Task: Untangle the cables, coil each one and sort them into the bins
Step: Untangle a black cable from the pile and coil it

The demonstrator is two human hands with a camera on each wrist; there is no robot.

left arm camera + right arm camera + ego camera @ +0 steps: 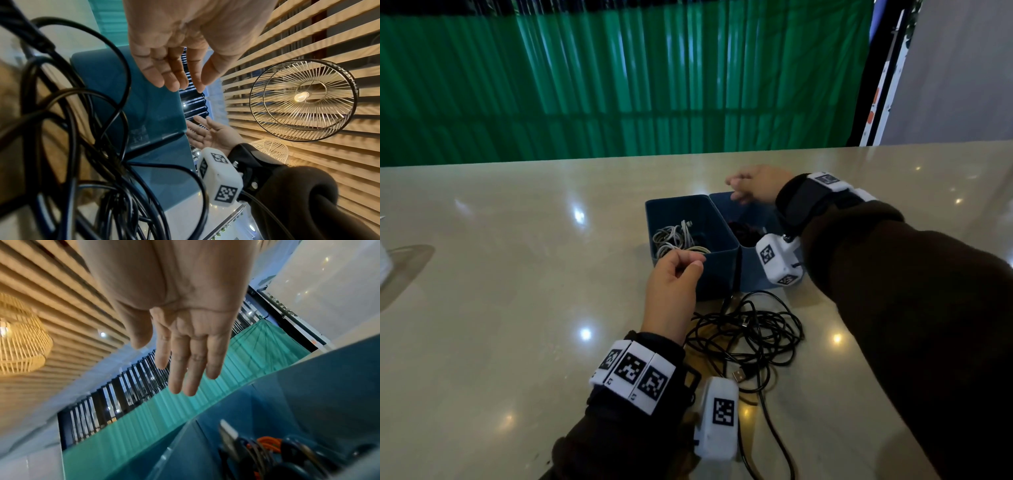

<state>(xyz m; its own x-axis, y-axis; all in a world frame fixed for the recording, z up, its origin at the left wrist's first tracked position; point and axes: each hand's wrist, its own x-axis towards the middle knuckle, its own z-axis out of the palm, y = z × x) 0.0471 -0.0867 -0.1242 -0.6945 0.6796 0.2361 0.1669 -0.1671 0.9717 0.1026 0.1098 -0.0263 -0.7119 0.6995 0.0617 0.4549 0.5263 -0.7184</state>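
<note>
- Two blue bins are seen side by side and touching on a glossy beige table [517,274]; the left bin [681,209] holds coiled grey-white cables [678,240], the right bin [751,270] a dark bundle [743,231] with an orange cable [269,443] in it.
- A loose tangle of black cable [750,329] is spread on the table just in front of the bins, a USB plug [741,375] lying at its near edge.
- The left hand [671,298] is held at the left bin's near rim, fingers loosely curled toward the thumb and nothing pinched.
- The right hand [756,185] is raised over the right bin's far end, fingers straight and relaxed, holding nothing.
- A green curtain [619,85] hangs behind the table.
- The right bin's near wall and part of its contents are covered by the right wrist camera [779,258]; part of the tangle is hidden by the left wrist.
- The dark bundle's cables cannot be told apart.
</note>
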